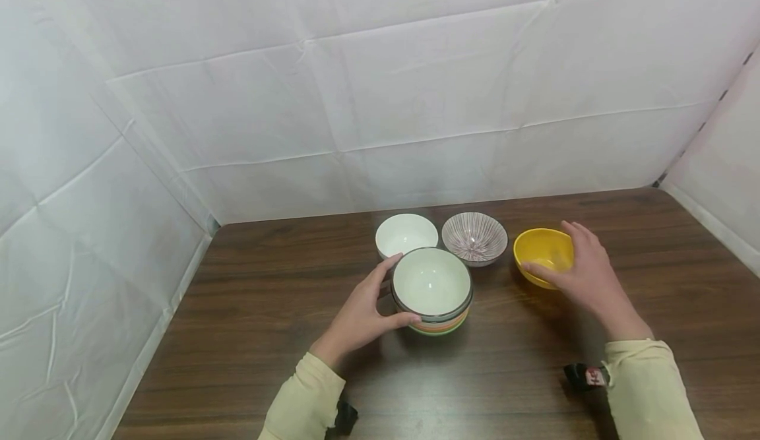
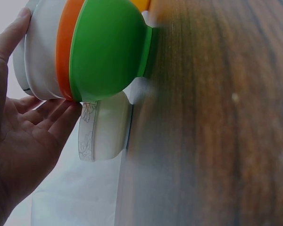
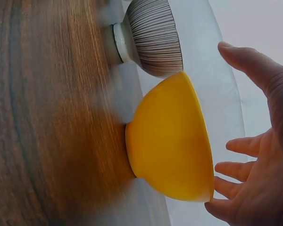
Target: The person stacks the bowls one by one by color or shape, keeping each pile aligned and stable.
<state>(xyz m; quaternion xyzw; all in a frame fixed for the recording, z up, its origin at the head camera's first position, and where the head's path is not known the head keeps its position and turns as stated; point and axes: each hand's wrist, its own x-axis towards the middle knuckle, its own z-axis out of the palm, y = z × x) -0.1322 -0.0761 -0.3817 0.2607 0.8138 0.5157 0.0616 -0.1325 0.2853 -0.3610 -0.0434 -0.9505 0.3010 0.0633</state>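
My left hand (image 1: 362, 311) holds a stack of bowls (image 1: 432, 285) from its left side, thumb near the front and fingers toward the back. On top is a pale bowl with a dark rim; orange and green bowls (image 2: 106, 52) show lower down in the left wrist view. Whether the stack's foot touches the table is hard to tell. Over the yellow bowl (image 1: 537, 245) is my right hand (image 1: 590, 278), fingers spread at its right rim. The right wrist view shows the thumb apart from that bowl (image 3: 172, 141), which stands upright on the table.
Behind the stack stands a white bowl (image 1: 404, 232), partly covered by it. A striped bowl (image 1: 475, 237) sits between the white and yellow bowls. The brown wooden table (image 1: 255, 282) meets white sheeting (image 1: 415, 97) at the back and sides.
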